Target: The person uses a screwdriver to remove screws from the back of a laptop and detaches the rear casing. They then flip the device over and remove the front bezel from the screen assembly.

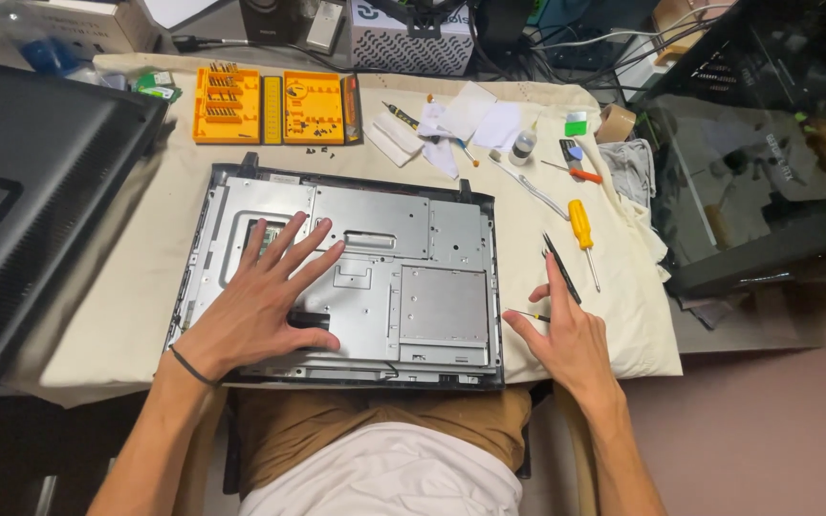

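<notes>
our left hand (265, 306) lies spread flat on the metal chassis (403, 277), pinning it to the worktop (145, 277); right hand (566, 334) pinches a small black screwdriver (531, 314) beside black tweezers (560, 266).

The left hand (265, 306) lies spread over the metal chassis (413, 277), hiding the dark opening beneath its palm and part of the small green board at its fingertips. Both forearms run out of the frame's bottom edge. The black panel (31, 182) at the left is cut off by the left edge. Under the right hand (566, 334), the small precision screwdriver (528, 314) shows only its tip end. The loose screws beside the orange bit case (274, 105), upper centre, are too small to tell apart.
</notes>
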